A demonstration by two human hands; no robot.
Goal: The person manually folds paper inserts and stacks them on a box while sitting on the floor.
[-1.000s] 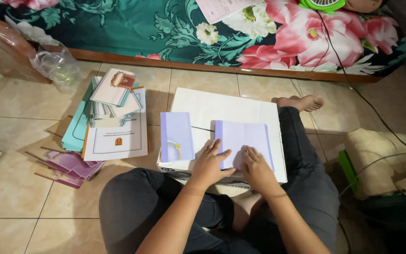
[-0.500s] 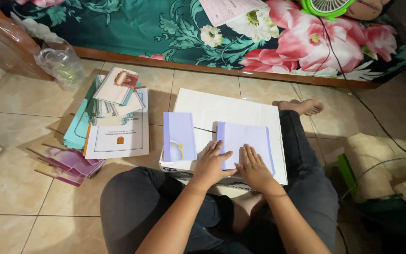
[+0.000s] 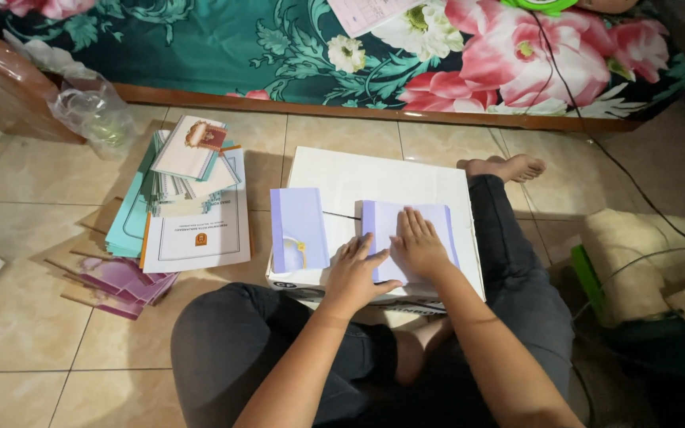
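While the person sits cross-legged, the left hand (image 3: 354,273) and right hand (image 3: 415,246) press flat, fingers spread, gripping nothing, on a folded lavender paper card (image 3: 406,238), flattening it on a white cardboard box (image 3: 374,178); beyond lies a matching lavender card (image 3: 298,230).

Dim, warm indoor light from above; soft shadows, dark right corner, fairly sharp focus.

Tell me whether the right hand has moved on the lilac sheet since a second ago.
Yes. The right hand has slid up the lilac sheet, away from the white box's near edge, towards its far edge.
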